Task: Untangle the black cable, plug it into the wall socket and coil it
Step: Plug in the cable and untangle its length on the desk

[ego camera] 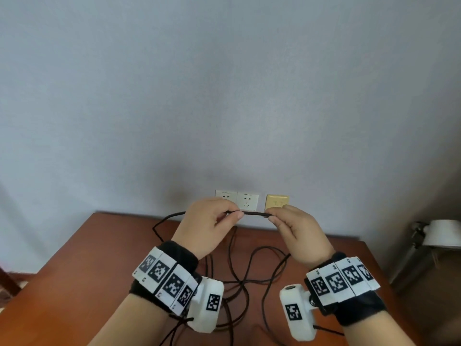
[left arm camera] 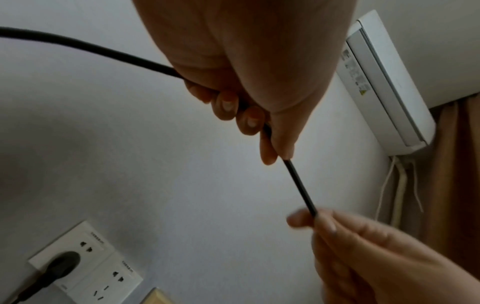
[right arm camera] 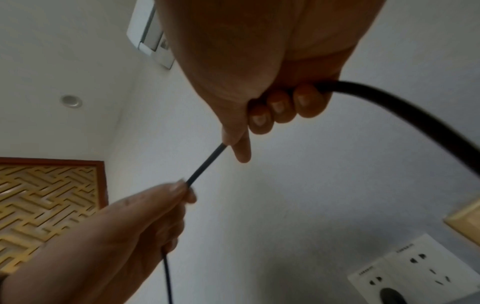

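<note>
The black cable [ego camera: 254,214] is stretched taut and level between my two hands, just in front of the white wall sockets [ego camera: 247,201]. My left hand [ego camera: 234,214] grips it with curled fingers and thumb [left arm camera: 246,115]. My right hand [ego camera: 274,217] grips it the same way a short span to the right [right arm camera: 272,111]. The rest of the cable lies in loose crossing loops [ego camera: 247,270] on the brown table [ego camera: 87,258]. In the left wrist view a black plug [left arm camera: 62,265] sits in the left socket plate [left arm camera: 85,236]. In the head view my left hand hides that plug.
A beige wall plate [ego camera: 277,202] sits right of the sockets. A white lamp [ego camera: 441,233] stands beyond the table's right edge. High on the wall hangs an air conditioner [left arm camera: 384,82]. A patterned wooden panel [right arm camera: 46,195] shows at the left.
</note>
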`<act>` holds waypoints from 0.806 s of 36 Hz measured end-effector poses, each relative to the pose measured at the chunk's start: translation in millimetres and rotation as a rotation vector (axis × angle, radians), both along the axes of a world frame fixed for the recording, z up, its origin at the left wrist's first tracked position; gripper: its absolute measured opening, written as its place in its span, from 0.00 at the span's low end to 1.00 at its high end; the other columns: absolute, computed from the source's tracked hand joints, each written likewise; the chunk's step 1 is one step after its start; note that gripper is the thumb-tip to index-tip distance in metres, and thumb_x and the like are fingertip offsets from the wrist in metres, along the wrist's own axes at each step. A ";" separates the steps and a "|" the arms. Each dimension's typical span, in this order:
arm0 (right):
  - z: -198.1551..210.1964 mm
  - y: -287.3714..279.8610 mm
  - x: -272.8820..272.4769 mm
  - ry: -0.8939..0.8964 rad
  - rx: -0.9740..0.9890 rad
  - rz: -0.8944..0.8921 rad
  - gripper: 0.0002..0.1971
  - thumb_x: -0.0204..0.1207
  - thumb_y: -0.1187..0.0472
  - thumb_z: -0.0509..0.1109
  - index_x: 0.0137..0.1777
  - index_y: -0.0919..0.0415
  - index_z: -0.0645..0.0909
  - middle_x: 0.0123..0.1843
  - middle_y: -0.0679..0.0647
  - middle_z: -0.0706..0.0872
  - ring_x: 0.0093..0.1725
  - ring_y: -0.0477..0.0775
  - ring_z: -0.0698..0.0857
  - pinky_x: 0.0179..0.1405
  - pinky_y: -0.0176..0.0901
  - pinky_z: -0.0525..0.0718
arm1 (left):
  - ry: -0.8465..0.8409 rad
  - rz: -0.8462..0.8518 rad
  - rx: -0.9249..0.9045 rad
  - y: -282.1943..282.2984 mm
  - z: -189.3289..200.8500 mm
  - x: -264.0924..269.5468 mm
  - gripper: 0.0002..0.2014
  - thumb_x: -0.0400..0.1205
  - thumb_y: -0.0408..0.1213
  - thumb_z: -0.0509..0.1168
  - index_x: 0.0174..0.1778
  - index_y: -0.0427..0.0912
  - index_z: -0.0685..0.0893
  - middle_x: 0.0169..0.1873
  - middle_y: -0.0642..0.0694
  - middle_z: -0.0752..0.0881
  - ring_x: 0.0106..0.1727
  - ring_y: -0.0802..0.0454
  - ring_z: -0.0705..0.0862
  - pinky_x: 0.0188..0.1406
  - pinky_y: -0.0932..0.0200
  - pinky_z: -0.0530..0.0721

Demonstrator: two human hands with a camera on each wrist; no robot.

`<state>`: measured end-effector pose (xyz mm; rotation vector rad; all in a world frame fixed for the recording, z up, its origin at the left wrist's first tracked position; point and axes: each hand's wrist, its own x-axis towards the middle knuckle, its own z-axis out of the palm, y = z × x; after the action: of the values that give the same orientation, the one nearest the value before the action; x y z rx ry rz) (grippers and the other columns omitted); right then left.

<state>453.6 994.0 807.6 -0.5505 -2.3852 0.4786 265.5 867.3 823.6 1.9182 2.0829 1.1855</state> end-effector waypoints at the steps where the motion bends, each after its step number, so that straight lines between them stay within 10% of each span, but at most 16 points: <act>1: -1.5 2.4 2.7 0.010 -0.020 -0.016 0.22 0.79 0.45 0.53 0.56 0.54 0.85 0.43 0.51 0.86 0.45 0.49 0.83 0.48 0.40 0.80 | -0.017 0.014 -0.002 -1.8 -1.2 -3.7 0.09 0.83 0.48 0.63 0.44 0.54 0.88 0.39 0.60 0.87 0.46 0.64 0.81 0.44 0.73 0.74; 7: -5.7 10.1 9.7 0.028 -0.062 -0.081 0.16 0.78 0.52 0.60 0.55 0.55 0.87 0.42 0.49 0.87 0.45 0.47 0.84 0.47 0.21 0.74 | 0.002 0.113 -0.020 -6.0 -7.5 -15.8 0.12 0.82 0.56 0.59 0.44 0.59 0.87 0.40 0.63 0.87 0.46 0.64 0.80 0.47 0.67 0.74; 18: 1.6 -13.5 -8.0 0.057 0.041 -0.013 0.18 0.80 0.48 0.55 0.54 0.53 0.85 0.37 0.47 0.83 0.39 0.42 0.79 0.41 0.30 0.75 | 0.095 0.130 -0.014 2.6 1.7 21.7 0.13 0.82 0.50 0.55 0.54 0.58 0.84 0.46 0.62 0.87 0.51 0.60 0.82 0.60 0.48 0.75; 29: 20.3 -27.6 -12.7 0.133 -0.112 0.071 0.08 0.81 0.55 0.62 0.43 0.55 0.77 0.30 0.46 0.78 0.30 0.45 0.75 0.33 0.45 0.76 | -0.077 0.015 0.129 2.7 11.9 34.8 0.09 0.82 0.46 0.60 0.48 0.47 0.67 0.29 0.56 0.74 0.25 0.60 0.72 0.28 0.61 0.69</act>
<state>441.0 966.4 827.9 -0.4692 -2.2671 0.6635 300.3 870.0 835.5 1.8792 2.0323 1.4062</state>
